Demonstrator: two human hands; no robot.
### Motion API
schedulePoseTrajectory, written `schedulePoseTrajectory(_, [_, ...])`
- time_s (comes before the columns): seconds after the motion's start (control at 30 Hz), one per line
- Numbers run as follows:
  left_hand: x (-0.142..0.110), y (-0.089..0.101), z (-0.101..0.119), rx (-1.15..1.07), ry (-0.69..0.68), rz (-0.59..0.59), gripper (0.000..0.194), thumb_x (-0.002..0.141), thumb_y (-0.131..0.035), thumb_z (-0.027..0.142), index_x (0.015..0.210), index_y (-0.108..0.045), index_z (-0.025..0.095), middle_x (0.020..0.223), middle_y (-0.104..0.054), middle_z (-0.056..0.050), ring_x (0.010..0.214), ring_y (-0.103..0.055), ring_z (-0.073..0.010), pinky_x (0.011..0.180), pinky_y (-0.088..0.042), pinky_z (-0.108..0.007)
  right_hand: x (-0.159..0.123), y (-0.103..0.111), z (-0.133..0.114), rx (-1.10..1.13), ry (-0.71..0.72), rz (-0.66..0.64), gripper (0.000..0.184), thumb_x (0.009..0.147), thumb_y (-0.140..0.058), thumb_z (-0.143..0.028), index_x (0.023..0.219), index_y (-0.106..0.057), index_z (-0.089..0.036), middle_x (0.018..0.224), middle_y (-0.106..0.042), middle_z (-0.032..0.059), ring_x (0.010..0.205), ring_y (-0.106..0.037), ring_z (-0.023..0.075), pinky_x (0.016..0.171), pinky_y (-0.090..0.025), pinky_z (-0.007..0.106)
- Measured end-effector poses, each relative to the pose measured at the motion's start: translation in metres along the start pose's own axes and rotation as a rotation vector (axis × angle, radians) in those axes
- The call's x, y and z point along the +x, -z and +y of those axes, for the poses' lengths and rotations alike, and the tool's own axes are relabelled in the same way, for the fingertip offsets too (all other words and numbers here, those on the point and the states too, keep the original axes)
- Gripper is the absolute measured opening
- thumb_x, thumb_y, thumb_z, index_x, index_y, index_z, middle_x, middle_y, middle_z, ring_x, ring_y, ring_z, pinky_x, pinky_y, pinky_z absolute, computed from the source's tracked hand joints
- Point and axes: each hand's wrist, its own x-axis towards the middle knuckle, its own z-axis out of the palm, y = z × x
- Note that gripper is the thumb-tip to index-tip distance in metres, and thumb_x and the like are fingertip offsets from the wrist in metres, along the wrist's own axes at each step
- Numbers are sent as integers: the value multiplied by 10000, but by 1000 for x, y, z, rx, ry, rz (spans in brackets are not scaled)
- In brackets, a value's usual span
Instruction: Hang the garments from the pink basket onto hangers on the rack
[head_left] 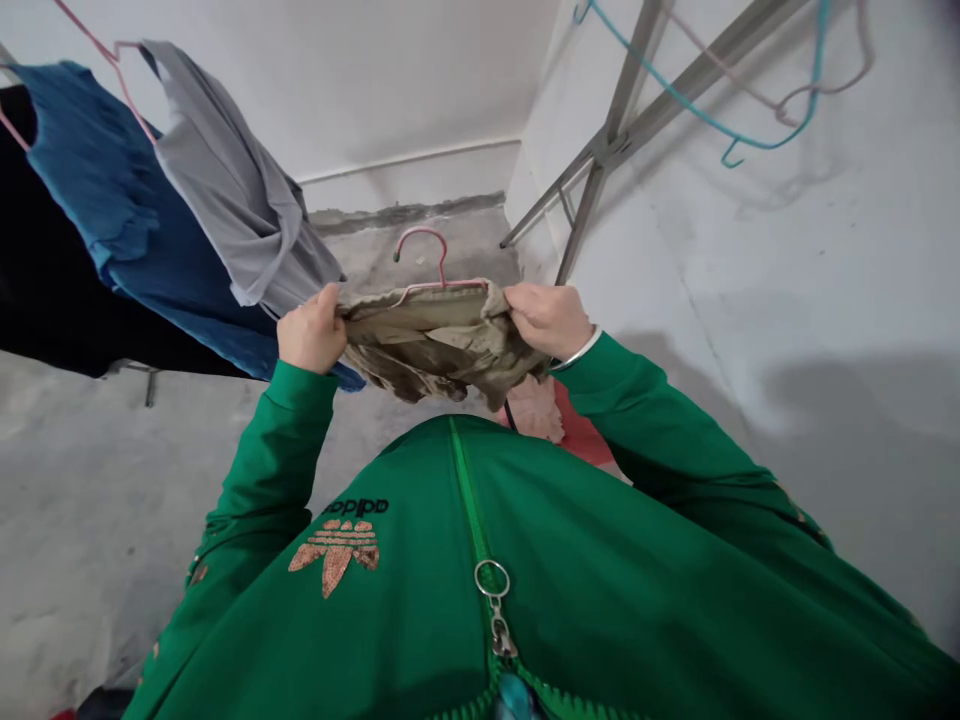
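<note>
Both my hands hold up a crumpled khaki garment (pixel 435 345) at chest height. A pink wire clothes hanger (pixel 427 255) sits inside its top edge, with the hook rising above the cloth. My left hand (pixel 311 330) pinches the garment's left end, next to a hanging blue garment (pixel 161 300). My right hand (pixel 550 320) grips the opposite end of the khaki cloth. A thin bangle circles my right wrist, and green sleeves cover both arms.
A grey garment (pixel 240 175) and a black garment (pixel 52 260) hang at the left. A metal drying rack (pixel 600 145) stands against the right wall, with teal and pale hangers (pixel 750 100) above. Red and pale cloth (pixel 555 420) lies below my right hand. The floor is bare concrete.
</note>
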Motion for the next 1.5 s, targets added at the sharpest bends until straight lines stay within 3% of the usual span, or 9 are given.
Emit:
schedulePoseTrajectory(0.1, [-5,13,2,-67,-9,50,451,776,-461,185,1212,-579,168,1062,-644,-124,1000,-627,-293,850,-494,-410,3,2,-1,-21,-15,36,249,871,-364,-159,869,-613,-160,768,-665,78,708,-615,207,593,-383,304])
schedulePoseTrajectory(0.27, [-2,24,-22,-353,-339,-57,497,851,-483,364,1309,-514,175,1230,-582,-107,1114,-570,-255,969,-472,-409,2,13,17,82,-77,140,231,838,-383,-159,851,-612,-181,786,-679,76,756,-640,210,648,-470,309])
schedulePoseTrajectory(0.43, [21,-16,-49,-497,-309,-64,601,791,-583,415,1320,-511,141,1335,-548,-139,1243,-505,-279,1072,-398,-438,0,34,34,246,-43,237,230,803,-410,-153,822,-637,-181,707,-671,53,664,-641,191,603,-502,300])
schedulePoseTrajectory(0.6, [36,-42,-55,-687,-202,-126,355,808,-507,356,1019,-680,130,896,-701,-72,868,-640,-218,855,-517,-366,0,53,42,334,-132,241,208,811,-444,-193,765,-647,-208,715,-688,57,634,-644,191,584,-506,308])
schedulePoseTrajectory(0.83, [35,-11,-73,-681,-233,-178,406,855,-468,456,1011,-693,156,933,-689,-84,898,-633,-227,870,-510,-366,-3,59,47,417,-146,241,187,815,-490,-223,753,-664,-195,656,-671,52,566,-616,185,517,-473,305])
schedulePoseTrajectory(1.0, [33,11,-37,-505,-475,-36,562,853,-513,487,1310,-521,160,1307,-535,-132,1188,-516,-260,1021,-426,-418,3,55,42,479,-176,223,203,826,-486,-213,778,-683,-200,687,-677,47,614,-632,198,564,-500,324])
schedulePoseTrajectory(1.13, [36,12,-4,-378,-544,-26,335,910,-401,390,973,-624,149,923,-626,-98,920,-589,-229,850,-473,-362,14,53,39,503,-79,194,219,856,-468,-217,830,-683,-191,793,-710,46,727,-668,189,662,-527,304])
schedulePoseTrajectory(1.23, [35,12,0,-322,-487,42,295,912,-363,350,741,-540,188,708,-555,-57,725,-559,-205,704,-449,-318,19,50,46,416,-32,136,250,880,-437,-220,904,-683,-186,863,-721,52,782,-671,175,707,-519,280])
schedulePoseTrajectory(1.5, [33,30,-23,-340,-454,187,196,875,-421,336,715,-456,228,660,-483,-21,674,-505,-199,647,-388,-315,0,26,96,175,-76,-50,289,866,-426,-206,1011,-669,-148,1030,-709,124,964,-648,228,838,-519,360])
